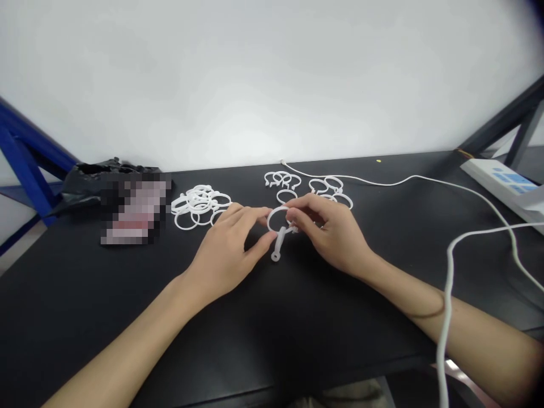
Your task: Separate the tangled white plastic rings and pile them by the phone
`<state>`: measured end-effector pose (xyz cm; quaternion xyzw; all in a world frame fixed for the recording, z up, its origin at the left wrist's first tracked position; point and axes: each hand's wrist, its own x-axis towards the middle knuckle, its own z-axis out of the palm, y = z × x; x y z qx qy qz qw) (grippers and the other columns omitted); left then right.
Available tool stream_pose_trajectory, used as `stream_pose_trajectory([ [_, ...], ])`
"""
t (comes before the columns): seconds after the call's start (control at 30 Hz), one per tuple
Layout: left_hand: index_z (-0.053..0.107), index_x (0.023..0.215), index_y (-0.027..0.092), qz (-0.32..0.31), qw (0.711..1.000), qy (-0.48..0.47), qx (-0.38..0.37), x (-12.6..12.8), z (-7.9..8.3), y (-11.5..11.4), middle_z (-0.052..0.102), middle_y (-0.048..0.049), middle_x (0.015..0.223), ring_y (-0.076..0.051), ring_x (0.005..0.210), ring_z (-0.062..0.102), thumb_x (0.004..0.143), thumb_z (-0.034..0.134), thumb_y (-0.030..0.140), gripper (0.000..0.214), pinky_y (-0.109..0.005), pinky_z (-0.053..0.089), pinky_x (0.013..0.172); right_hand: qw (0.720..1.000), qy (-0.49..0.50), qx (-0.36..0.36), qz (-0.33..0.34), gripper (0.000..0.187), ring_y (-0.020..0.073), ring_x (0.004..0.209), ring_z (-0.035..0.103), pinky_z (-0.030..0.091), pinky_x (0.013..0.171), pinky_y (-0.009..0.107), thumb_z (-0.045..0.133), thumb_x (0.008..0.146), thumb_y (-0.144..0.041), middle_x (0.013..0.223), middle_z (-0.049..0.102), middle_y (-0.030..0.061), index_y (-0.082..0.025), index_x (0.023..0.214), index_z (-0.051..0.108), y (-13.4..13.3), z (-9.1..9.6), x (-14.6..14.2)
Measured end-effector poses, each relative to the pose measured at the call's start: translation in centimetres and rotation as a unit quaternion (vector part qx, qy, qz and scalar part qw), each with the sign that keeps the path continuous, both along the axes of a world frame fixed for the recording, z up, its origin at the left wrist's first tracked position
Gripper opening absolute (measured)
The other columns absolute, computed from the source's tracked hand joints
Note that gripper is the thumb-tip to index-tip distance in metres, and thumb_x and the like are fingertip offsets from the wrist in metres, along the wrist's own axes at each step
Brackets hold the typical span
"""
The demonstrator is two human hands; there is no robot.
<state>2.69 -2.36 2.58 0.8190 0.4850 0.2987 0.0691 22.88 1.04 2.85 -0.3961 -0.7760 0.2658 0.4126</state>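
Observation:
Both hands meet over the middle of the black table [297, 317] on one white plastic ring [276, 218] with a short hanging tab. My left hand [227, 246] pinches the ring's left side between thumb and fingertips. My right hand [329, 226] has its fingers curled round the ring's right side, where the tab joins. The tab points down toward the table. A pile of plain white rings [199, 205] lies just left of my left hand. A group of white rings with clips [308, 186] lies just behind my right hand.
A white cable [425, 180] runs across the back of the table and loops down over my right forearm. A white power strip [508, 184] sits at the far right. A crumpled black bag [106, 173] and a blurred-out object [136, 209] lie at the left. Blue frame bars stand at far left.

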Motion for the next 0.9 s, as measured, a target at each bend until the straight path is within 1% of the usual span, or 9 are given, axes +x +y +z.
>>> stream_pose_trajectory([
  [0.07, 0.06, 0.112, 0.022, -0.001, 0.999, -0.01, -0.048, 0.03, 0.03, 0.09, 0.07, -0.0021, 0.099, -0.021, 0.094, 0.059, 0.096, 0.053, 0.036, 0.023, -0.037, 0.051, 0.083, 0.999, 0.016, -0.032, 0.011, 0.012, 0.0114, 0.066, 0.067, 0.054, 0.062, 0.024, 0.061, 0.093, -0.029, 0.08, 0.072, -0.0001, -0.019, 0.096, 0.068, -0.14, -0.13, -0.1],
  [0.13, 0.062, 0.11, 0.022, -0.015, 0.997, -0.012, -0.07, -0.01, -0.01, 0.2, 0.07, -0.0012, 0.099, -0.02, 0.092, 0.059, 0.096, 0.053, 0.039, 0.023, -0.037, 0.05, 0.084, 0.998, 0.031, -0.056, 0.017, 0.013, 0.012, 0.067, 0.068, 0.054, 0.064, 0.025, 0.061, 0.093, -0.03, 0.081, 0.073, 0.0001, -0.019, 0.096, 0.068, -0.25, -0.19, -0.16],
  [0.23, 0.064, 0.103, 0.021, -0.029, 0.999, -0.008, -0.045, -0.12, -0.18, 0.34, 0.069, -0.0013, 0.092, -0.02, 0.087, 0.056, 0.096, 0.055, 0.036, 0.019, -0.036, 0.049, 0.083, 0.995, 0.048, -0.082, 0.017, 0.014, 0.0143, 0.072, 0.07, 0.055, 0.068, 0.027, 0.062, 0.092, -0.032, 0.081, 0.074, 0.0007, -0.02, 0.095, 0.068, -0.41, -0.13, -0.22],
  [0.33, 0.064, 0.095, 0.02, -0.026, 0.999, -0.006, -0.025, -0.2, -0.29, 0.4, 0.067, -0.0009, 0.083, -0.019, 0.081, 0.055, 0.094, 0.057, 0.033, 0.015, -0.033, 0.049, 0.075, 0.994, 0.05, -0.095, 0.015, 0.015, 0.0159, 0.079, 0.072, 0.055, 0.07, 0.028, 0.062, 0.092, -0.033, 0.086, 0.076, 0.0015, -0.02, 0.095, 0.068, -0.54, 0.01, -0.26],
  [0.43, 0.065, 0.094, 0.021, -0.022, 0.999, -0.013, -0.024, -0.2, -0.29, 0.41, 0.068, 0.0, 0.083, -0.018, 0.08, 0.056, 0.094, 0.057, 0.031, 0.012, -0.031, 0.049, 0.072, 0.994, 0.043, -0.095, 0.016, 0.017, 0.0166, 0.083, 0.072, 0.055, 0.072, 0.028, 0.063, 0.092, -0.036, 0.09, 0.077, 0.0016, -0.021, 0.095, 0.069, -0.59, 0.06, -0.27],
  [0.57, 0.066, 0.103, 0.025, -0.013, 0.999, -0.033, -0.03, -0.19, -0.15, 0.38, 0.071, 0.0014, 0.088, -0.018, 0.081, 0.059, 0.092, 0.059, 0.03, 0.014, -0.031, 0.051, 0.074, 0.995, 0.034, -0.088, 0.013, 0.016, 0.0163, 0.081, 0.072, 0.055, 0.075, 0.029, 0.064, 0.091, -0.036, 0.091, 0.077, 0.001, -0.021, 0.094, 0.07, -0.54, 0.01, -0.28],
  [0.7, 0.066, 0.108, 0.027, 0.017, 0.996, -0.059, -0.059, -0.31, 0.07, 0.29, 0.071, 0.0013, 0.093, -0.017, 0.084, 0.063, 0.091, 0.061, 0.035, 0.019, -0.03, 0.051, 0.073, 0.996, 0.039, -0.082, 0.014, 0.015, 0.0169, 0.083, 0.074, 0.055, 0.07, 0.027, 0.064, 0.091, -0.035, 0.092, 0.078, 0.0013, -0.021, 0.094, 0.068, -0.53, 0.03, -0.24],
  [0.8, 0.068, 0.104, 0.029, 0.039, 0.993, -0.085, -0.072, -0.38, 0.28, 0.2, 0.071, 0.0016, 0.091, -0.017, 0.08, 0.064, 0.092, 0.06, 0.037, 0.017, -0.03, 0.051, 0.071, 0.997, 0.023, -0.073, 0.005, 0.016, 0.0158, 0.079, 0.073, 0.051, 0.064, 0.025, 0.062, 0.093, -0.036, 0.091, 0.078, 0.0012, -0.021, 0.096, 0.065, -0.64, 0.04, -0.17],
  [0.9, 0.069, 0.097, 0.027, 0.05, 0.991, -0.105, -0.069, -0.41, 0.53, 0.13, 0.07, 0.0011, 0.085, -0.016, 0.076, 0.064, 0.092, 0.06, 0.037, 0.014, -0.029, 0.05, 0.066, 0.998, 0.014, -0.06, 0.003, 0.017, 0.0152, 0.078, 0.072, 0.048, 0.06, 0.024, 0.06, 0.094, -0.037, 0.091, 0.078, 0.0016, -0.021, 0.097, 0.063, -0.78, 0.05, -0.15],
])
